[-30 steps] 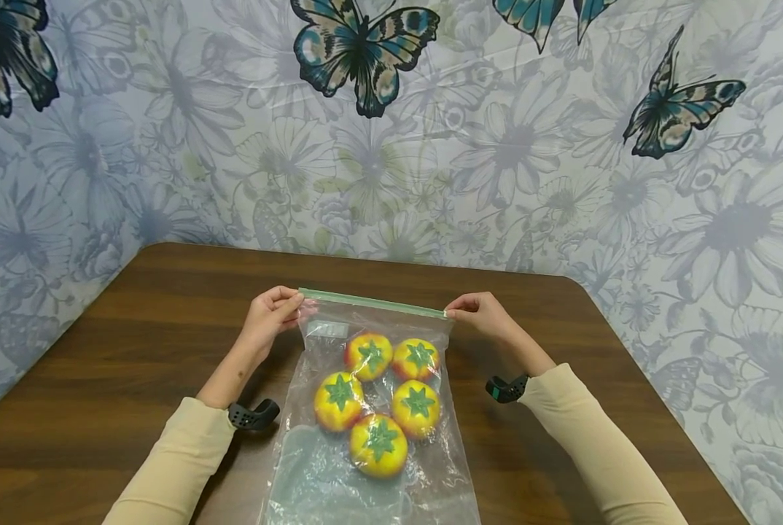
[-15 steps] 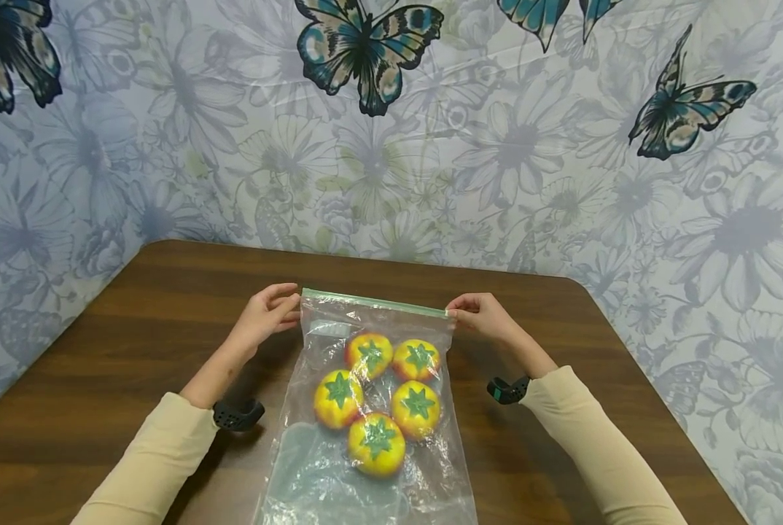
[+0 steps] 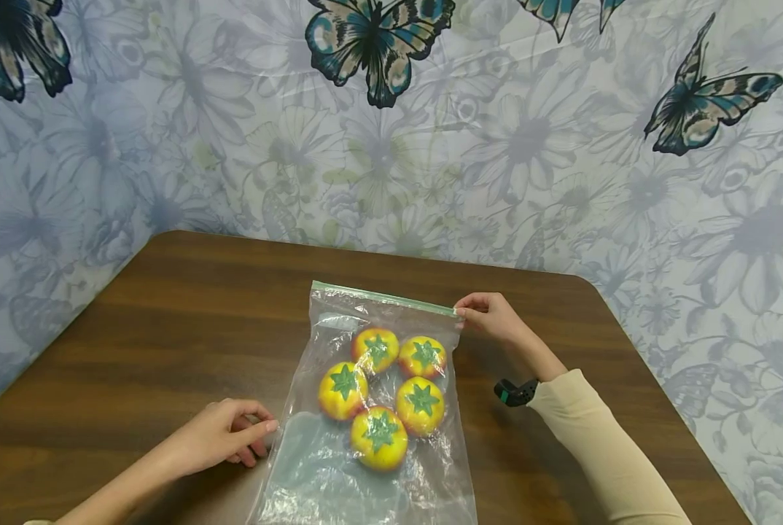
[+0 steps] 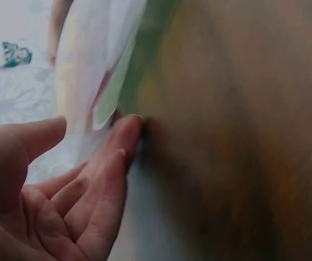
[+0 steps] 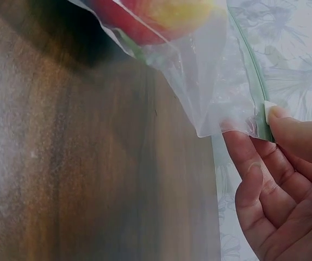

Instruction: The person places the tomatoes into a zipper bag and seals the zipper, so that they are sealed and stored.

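Note:
A clear plastic zip bag (image 3: 440,474) lies in front of me, its green zip strip (image 3: 385,295) along the far end. Inside it are several yellow-and-red round fruits (image 3: 380,437) topped with green star-shaped leaves. My right hand (image 3: 493,315) pinches the bag's far right corner; in the right wrist view, the thumb presses a small white slider (image 5: 268,111) at the end of the strip. Beside the bag's lower left edge is my left hand (image 3: 227,434), fingers loosely bent and nothing gripped. The left wrist view shows its fingertips (image 4: 128,128) right by the bag.
The dark brown wooden table (image 3: 188,328) has rounded far corners. Behind it hangs a floral cloth (image 3: 391,182) printed with butterflies. A pale bluish-grey rectangular patch (image 3: 329,474) shows through the lower left of the bag. A black band (image 3: 516,394) sits on the right wrist.
My left hand let go of the bag's far left corner and moved toward me along its left side. The right hand keeps its pinch on the other corner.

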Available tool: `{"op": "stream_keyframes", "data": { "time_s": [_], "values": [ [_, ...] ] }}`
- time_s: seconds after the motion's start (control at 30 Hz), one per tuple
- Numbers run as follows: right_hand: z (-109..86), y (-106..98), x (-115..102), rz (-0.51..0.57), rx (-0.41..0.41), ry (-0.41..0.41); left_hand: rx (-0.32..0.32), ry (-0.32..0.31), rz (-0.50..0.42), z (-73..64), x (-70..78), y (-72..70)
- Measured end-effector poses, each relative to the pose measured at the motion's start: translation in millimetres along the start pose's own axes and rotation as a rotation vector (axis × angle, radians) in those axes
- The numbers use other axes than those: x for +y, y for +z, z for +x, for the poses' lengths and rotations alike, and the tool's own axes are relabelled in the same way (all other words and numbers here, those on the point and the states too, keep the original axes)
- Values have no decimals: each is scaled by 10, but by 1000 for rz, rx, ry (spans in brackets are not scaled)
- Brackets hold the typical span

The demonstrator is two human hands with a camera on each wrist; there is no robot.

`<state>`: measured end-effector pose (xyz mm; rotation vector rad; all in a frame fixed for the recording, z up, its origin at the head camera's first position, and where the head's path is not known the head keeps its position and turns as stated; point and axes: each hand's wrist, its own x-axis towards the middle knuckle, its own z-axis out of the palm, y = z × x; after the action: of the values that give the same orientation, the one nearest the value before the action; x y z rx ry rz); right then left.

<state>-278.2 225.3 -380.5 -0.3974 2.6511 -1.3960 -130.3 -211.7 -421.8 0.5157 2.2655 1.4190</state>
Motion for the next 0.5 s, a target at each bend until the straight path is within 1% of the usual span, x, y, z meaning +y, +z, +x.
{"op": "stream_keyframes", "data": {
  "time_s": [0.07, 0.1, 0.17, 0.23, 0.47, 0.5],
  "values": [
    [-1, -5, -11, -4, -4, -10, 12, 10, -33, -18, -19, 59],
    [0, -4, -15, -3, -9, -14, 23, 2, -51, -16, -25, 79],
    [-4, -17, -12, -4, -9, -15, 40, 4, -81, 26, -24, 94],
    [-8, -23, -8, -4, -12, -15, 53, 2, -89, 59, -21, 101],
    [-61, -58, 21, 11, -2, 12, 43, 51, -102, 114, -26, 96],
    [-76, -70, 30, 13, 3, 17, 40, 46, -103, 116, -30, 85]
  ]
}}
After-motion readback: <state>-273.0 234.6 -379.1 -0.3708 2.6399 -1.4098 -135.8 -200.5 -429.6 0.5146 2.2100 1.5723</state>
